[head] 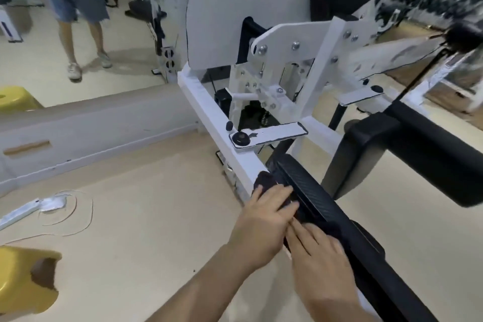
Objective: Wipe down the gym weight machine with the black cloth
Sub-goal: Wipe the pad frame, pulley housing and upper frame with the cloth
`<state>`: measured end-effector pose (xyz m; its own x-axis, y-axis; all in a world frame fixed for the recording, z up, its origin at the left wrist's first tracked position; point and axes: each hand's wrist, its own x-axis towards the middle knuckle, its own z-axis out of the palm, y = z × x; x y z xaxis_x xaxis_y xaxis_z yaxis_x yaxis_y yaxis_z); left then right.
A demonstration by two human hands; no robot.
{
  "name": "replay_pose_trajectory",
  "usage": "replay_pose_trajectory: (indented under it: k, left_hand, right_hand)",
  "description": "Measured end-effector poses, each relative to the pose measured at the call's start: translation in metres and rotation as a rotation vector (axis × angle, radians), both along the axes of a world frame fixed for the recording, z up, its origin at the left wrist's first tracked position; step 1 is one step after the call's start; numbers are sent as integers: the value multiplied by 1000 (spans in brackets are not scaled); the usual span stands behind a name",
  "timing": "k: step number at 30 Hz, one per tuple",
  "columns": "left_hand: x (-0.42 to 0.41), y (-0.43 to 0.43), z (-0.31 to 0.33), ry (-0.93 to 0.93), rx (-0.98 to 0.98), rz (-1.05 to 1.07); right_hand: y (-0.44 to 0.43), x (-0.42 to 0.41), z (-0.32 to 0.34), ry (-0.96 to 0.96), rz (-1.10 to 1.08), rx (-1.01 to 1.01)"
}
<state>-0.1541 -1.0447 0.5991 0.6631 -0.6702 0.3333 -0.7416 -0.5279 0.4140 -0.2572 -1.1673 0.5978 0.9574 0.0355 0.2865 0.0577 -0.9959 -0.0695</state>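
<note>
The white gym weight machine [209, 110] fills the middle and right of the view, with a black textured pad [308, 185] running down towards me. The black cloth [265, 181] lies on the machine's white bar beside that pad. My left hand [264, 219] presses flat on the cloth with straight fingers. My right hand [318, 251] lies just below it, fingers straight against the cloth and the edge of the pad. Most of the cloth is hidden under both hands.
A large black seat pad [407, 154] stands to the right. Yellow stools [23, 277] sit at the left edge, and a white power strip with cable [49, 204] lies on the beige floor. A person in shorts [78, 8] stands at the far left by a mirror.
</note>
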Motion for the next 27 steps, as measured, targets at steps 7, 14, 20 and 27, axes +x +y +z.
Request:
replay_pose_trajectory:
  k: [7, 14, 20, 27]
  left_hand:
    - [96, 69, 4, -38, 57, -258]
    - [206, 163, 20, 62, -245, -24]
    - [282, 148, 5, 50, -44, -152]
    - [381, 155, -16, -24, -25, 47]
  right_hand:
    - [65, 79, 8, 32, -347, 251]
    - [125, 206, 52, -319, -233, 96]
    - [130, 282, 27, -22, -395, -40]
    - [143, 389, 1, -7, -447, 199]
